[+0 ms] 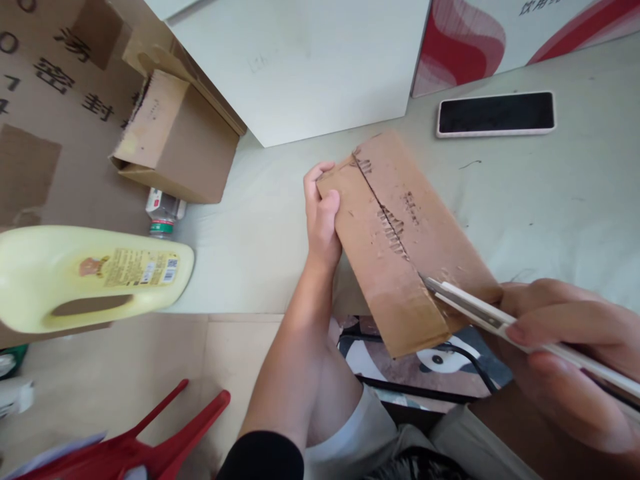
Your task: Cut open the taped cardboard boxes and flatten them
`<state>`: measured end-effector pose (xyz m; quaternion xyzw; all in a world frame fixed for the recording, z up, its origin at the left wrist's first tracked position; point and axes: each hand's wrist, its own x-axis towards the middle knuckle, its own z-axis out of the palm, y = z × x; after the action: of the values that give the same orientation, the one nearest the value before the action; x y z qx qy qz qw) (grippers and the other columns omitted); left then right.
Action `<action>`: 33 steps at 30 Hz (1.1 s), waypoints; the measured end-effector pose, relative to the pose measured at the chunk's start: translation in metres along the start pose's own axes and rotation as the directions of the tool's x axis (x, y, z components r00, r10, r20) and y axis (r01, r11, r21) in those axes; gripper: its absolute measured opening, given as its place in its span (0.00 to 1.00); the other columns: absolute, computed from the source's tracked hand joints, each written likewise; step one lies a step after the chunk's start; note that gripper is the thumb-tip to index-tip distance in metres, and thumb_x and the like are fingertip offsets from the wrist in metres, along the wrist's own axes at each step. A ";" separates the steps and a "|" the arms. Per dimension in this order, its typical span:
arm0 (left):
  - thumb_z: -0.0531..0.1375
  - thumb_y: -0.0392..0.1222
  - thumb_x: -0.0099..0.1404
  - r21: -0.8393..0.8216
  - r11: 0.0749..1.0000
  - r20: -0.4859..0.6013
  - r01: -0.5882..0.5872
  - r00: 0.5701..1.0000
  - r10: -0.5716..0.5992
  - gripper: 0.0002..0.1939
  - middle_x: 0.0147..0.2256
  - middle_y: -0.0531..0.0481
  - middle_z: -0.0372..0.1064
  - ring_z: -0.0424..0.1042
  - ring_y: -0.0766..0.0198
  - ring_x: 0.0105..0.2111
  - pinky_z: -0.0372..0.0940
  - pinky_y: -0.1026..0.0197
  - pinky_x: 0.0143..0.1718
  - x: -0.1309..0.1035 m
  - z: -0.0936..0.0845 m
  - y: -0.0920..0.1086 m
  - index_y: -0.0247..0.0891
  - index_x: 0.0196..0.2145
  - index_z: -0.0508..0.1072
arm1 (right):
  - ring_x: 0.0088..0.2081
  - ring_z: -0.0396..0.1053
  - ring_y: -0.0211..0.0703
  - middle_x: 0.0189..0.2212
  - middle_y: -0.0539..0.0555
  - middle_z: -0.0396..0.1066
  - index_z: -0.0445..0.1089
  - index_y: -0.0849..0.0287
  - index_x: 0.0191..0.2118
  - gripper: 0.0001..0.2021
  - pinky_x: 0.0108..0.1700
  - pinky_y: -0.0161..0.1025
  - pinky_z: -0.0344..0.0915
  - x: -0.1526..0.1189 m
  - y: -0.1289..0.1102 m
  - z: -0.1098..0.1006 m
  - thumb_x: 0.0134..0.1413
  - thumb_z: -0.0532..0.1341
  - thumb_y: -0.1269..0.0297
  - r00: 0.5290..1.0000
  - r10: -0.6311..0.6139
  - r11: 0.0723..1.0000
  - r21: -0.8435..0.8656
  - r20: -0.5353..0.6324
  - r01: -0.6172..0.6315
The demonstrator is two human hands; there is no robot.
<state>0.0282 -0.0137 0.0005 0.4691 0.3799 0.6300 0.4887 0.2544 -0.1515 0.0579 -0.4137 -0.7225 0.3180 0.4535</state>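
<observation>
A brown cardboard box is tilted over the table's front edge, a dark seam and torn, ridged patches running along its upper face. My left hand grips its far left end, thumb on top. In my right hand, at the lower right, is a white utility knife. Its blade tip touches the seam near the box's near end. The fingers of my right hand are wrapped round the knife handle, close to the box's right corner.
On the pale table lies a phone at the back right. A yellow jug, a small bottle and an open carton stand left. Behind is a white box. A red plastic object is lower left.
</observation>
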 end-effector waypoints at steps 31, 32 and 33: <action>0.59 0.68 0.65 0.032 0.999 0.027 0.005 1.000 -0.006 0.29 0.50 0.46 0.65 0.70 0.51 0.56 0.66 0.48 0.58 0.001 -0.006 -0.007 0.48 0.55 0.66 | 0.19 0.65 0.40 0.22 0.51 0.65 0.66 0.51 0.43 0.11 0.20 0.43 0.64 0.005 0.009 0.001 0.58 0.56 0.75 0.997 -0.078 0.995 0.065 0.024 0.077; 0.59 0.68 0.65 0.033 0.999 0.023 0.008 1.000 -0.009 0.29 0.51 0.46 0.65 0.69 0.51 0.56 0.66 0.47 0.58 0.001 -0.006 -0.007 0.47 0.55 0.66 | 0.19 0.65 0.40 0.22 0.51 0.65 0.66 0.52 0.42 0.11 0.20 0.43 0.64 0.006 0.009 0.002 0.58 0.56 0.75 0.996 -0.084 0.994 0.068 0.020 0.082; 0.60 0.68 0.65 0.034 0.999 0.018 0.011 1.000 -0.011 0.29 0.51 0.46 0.66 0.69 0.51 0.57 0.66 0.47 0.59 0.001 -0.006 -0.007 0.47 0.55 0.66 | 0.18 0.65 0.39 0.22 0.50 0.65 0.66 0.52 0.42 0.11 0.20 0.42 0.64 0.007 0.010 0.003 0.58 0.56 0.75 0.995 -0.098 0.993 0.070 0.015 0.097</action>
<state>0.0242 -0.0111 -0.0077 0.4811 0.3887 0.6162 0.4876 0.2532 -0.1411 0.0517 -0.3592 -0.7347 0.3239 0.4757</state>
